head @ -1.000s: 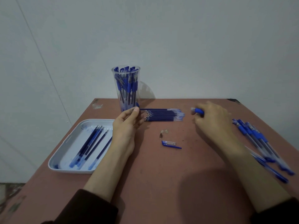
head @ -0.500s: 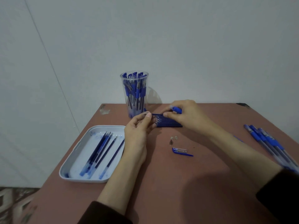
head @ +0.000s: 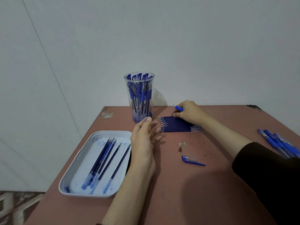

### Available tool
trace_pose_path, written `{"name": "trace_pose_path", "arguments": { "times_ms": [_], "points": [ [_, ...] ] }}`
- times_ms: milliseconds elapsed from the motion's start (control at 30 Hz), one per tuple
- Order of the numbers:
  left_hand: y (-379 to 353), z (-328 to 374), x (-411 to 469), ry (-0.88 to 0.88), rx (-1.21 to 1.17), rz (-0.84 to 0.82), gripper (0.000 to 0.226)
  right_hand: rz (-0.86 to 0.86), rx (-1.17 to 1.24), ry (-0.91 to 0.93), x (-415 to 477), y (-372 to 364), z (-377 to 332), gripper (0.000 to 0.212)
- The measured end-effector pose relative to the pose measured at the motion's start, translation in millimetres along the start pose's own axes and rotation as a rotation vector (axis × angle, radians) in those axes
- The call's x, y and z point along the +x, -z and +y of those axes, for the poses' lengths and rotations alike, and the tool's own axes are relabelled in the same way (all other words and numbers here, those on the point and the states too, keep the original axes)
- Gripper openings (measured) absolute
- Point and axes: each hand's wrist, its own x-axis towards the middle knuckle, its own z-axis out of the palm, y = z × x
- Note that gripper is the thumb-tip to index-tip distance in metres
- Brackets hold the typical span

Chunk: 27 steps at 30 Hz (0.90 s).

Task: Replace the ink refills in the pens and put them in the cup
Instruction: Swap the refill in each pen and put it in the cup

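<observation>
The right hand (head: pixel 189 111) is gripping a pen barrel (head: pixel 178 108) while its fingertips are touching the refill row (head: pixel 178 124) beside the cup (head: pixel 140 98); the left hand (head: pixel 143 138) is resting slack, holding nothing.

Single head-worn view, close above the desk (head: pixel 178 192).
Looking forward and down, toward the far wall (head: pixel 194 46); hands within reach.

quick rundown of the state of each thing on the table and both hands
cup: upright, packed with pens
tray: holds loose refills
row of refills: flat on the table
pen cap: off, lying alone
pens: lying at right edge
left hand: open, empty
right hand: gripping a pen barrel, fingertips on the row
</observation>
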Motion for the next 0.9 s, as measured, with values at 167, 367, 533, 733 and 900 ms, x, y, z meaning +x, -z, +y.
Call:
{"name": "trace_pose_path", "arguments": {
  "times_ms": [167,367,533,733,900],
  "points": [
    [0.7,0.6,0.0,0.018,0.006,0.012,0.026,0.012,0.051,0.011,-1.6,1.3,3.8,0.015],
    [-1.6,4.2,-4.6,-0.071,0.075,0.014,0.016,0.106,0.052,0.084,-24.3,5.9,-6.9,0.014],
    [7.9,11.3,-14.9,-0.343,0.531,-0.033,0.017,0.195,0.078,0.153,-68.3,2.7,-22.9,0.016],
    [57.9,52.8,-22.0,-0.542,1.414,0.056,0.019,0.265,0.152,0.173,-113.1,-1.6,-26.3,0.015],
    [77.0,62.8,-25.9,-0.329,1.743,0.007,0.024,0.258,0.171,0.160,-123.5,-5.2,-21.6,0.012]
  ]
}}
